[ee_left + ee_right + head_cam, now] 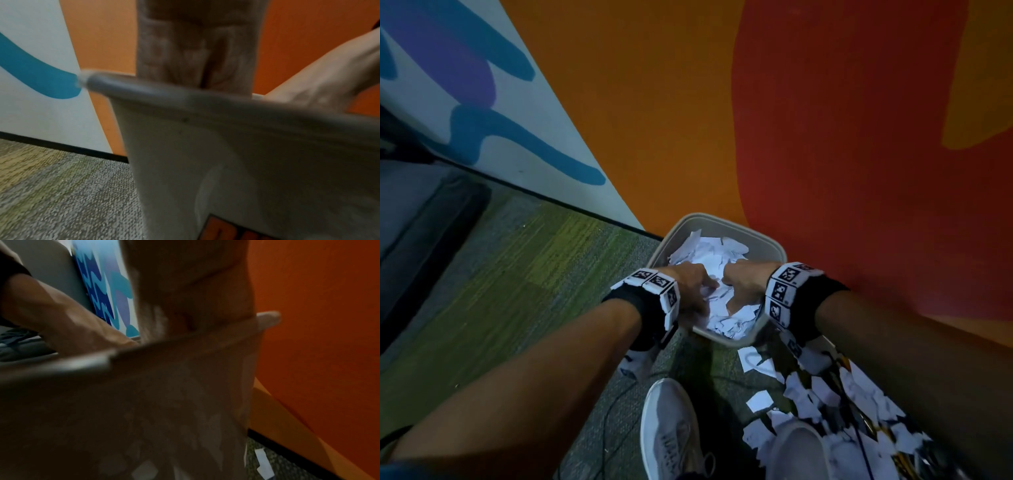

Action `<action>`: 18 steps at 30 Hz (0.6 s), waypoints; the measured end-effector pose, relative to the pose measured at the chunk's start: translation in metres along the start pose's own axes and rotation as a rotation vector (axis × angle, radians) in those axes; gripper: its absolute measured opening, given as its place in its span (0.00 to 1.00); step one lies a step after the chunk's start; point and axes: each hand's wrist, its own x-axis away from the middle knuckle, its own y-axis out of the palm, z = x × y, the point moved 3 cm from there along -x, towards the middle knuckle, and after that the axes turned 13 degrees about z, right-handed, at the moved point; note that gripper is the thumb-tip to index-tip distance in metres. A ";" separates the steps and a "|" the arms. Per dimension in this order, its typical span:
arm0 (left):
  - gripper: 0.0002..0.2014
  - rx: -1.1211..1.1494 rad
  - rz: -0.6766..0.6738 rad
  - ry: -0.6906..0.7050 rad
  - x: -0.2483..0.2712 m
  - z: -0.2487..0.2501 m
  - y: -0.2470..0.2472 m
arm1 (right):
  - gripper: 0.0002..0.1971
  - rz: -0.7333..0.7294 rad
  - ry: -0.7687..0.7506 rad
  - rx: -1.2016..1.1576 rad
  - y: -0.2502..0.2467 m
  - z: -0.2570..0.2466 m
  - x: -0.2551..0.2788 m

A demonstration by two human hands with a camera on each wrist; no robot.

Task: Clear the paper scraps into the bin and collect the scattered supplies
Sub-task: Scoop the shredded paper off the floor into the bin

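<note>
A pale grey bin (722, 218) stands on the carpet against the orange wall, filled with torn white paper scraps (705, 251). Both of my hands reach over its near rim into the pile. My left hand (693, 286) and right hand (743, 282) are close together, their fingertips buried among the scraps, so any grip is hidden. The left wrist view shows my left hand (195, 48) passing over the bin's rim (185, 95). In the right wrist view my right hand (195, 288) does the same over the bin's wall (144, 402). More scraps (808, 394) litter the floor in front of the bin.
My two pale shoes (671, 431) stand just before the bin, the right one among the floor scraps. A thin black cable (613, 411) runs over the green-grey carpet (534, 274). A dark piece of furniture (424, 219) sits at the far left.
</note>
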 end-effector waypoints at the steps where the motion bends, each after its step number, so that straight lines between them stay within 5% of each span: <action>1: 0.24 -0.048 -0.008 -0.005 -0.001 0.002 0.001 | 0.20 -0.005 -0.010 0.013 0.003 -0.001 -0.003; 9: 0.31 -0.057 0.007 0.019 0.001 -0.001 0.004 | 0.20 0.024 0.010 0.008 0.009 -0.002 -0.002; 13: 0.27 0.068 -0.054 0.041 0.020 0.005 -0.014 | 0.36 0.087 -0.003 -0.142 -0.011 0.004 0.019; 18: 0.32 -0.148 0.111 0.163 0.045 0.028 -0.065 | 0.40 0.286 0.003 -0.411 -0.047 0.022 0.072</action>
